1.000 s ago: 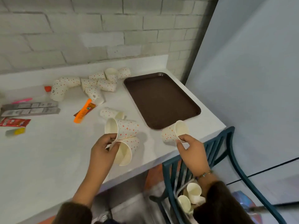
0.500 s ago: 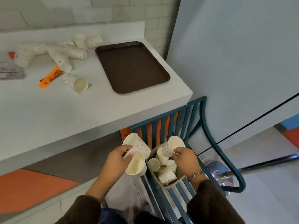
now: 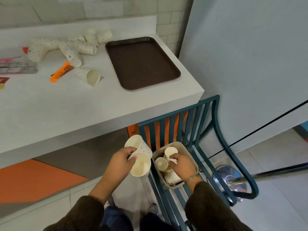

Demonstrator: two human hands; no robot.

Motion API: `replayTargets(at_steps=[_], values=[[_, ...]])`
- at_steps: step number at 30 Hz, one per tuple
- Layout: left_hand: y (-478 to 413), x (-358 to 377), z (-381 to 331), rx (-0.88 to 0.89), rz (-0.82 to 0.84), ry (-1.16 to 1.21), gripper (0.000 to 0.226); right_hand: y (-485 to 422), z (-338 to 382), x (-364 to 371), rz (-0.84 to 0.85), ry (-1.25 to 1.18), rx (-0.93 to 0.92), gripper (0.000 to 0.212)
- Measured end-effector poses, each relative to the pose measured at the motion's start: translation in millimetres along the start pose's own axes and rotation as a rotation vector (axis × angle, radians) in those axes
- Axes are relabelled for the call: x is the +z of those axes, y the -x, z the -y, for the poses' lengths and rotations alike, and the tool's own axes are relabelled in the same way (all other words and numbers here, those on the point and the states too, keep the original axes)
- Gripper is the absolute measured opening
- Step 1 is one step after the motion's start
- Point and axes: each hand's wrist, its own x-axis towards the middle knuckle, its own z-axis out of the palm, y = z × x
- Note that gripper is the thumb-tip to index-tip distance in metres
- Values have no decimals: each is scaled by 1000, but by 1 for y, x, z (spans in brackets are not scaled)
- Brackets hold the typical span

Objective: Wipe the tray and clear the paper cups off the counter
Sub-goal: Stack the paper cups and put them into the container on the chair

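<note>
- Head view: two paper cups (image 3: 140, 157) are gripped in the left hand (image 3: 120, 161), just left of the bin (image 3: 188, 150) on the blue chair (image 3: 216, 130).
- A single cup (image 3: 170, 152) is pinched at its rim by the right hand (image 3: 182, 165), inside the bin.
- Clearing is judged to be under way. The tray (image 3: 141, 62) lies at the right end of the counter (image 3: 66, 105), with a loose cup (image 3: 87, 75) and a cup pile (image 3: 66, 45) to its left.
- Next, release is called for, then the pair is to be brought over the bin.

White counter (image 3: 66, 104) w/ brown tray (image 3: 143, 64), tipped paper cups (image 3: 66, 47) & orange comb (image 3: 59, 75) on it.
</note>
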Motion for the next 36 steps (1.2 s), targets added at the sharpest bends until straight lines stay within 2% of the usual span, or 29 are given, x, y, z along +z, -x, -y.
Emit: replayTargets(at_steps=[4, 7, 9, 11, 15, 18, 21, 24, 26, 30, 33, 36], values=[[1, 15, -16, 29, 158, -133, 30, 12, 13, -16, 32, -391, -159, 28], [4, 33, -25, 106, 291, -248, 34, 18, 18, -14, 98, -509, -201, 39], [5, 45, -31, 170, 333, -298, 35, 18, 14, -11, 87, -451, -197, 30], [5, 57, -35, 226, 355, -306, 37, 14, 7, -11, 51, -416, -137, 30], [2, 68, -40, 314, 364, -236, 50, 0, -3, -23, -133, -254, -64, 30], [-5, 62, -41, 280, 235, -122, 45, -16, -7, -37, -291, -258, -27, 32], [-12, 48, -37, 196, 69, -84, 35, -37, -7, -50, -348, -293, 3, 32], [-22, 36, -26, 58, 9, -124, 26, -65, 0, -51, -331, -228, 10, 36], [-25, 30, -17, -12, 8, -179, 23, -81, 1, -42, -242, -112, 54, 37], [-22, 28, -5, -38, 16, -239, 34, -89, -8, -20, -74, 171, 86, 32], [-21, 31, 1, -45, 31, -230, 35, -85, -9, -16, -93, 204, 91, 32], [-23, 41, 4, -51, 77, -225, 39, -74, -9, -22, -127, 152, 20, 33]])
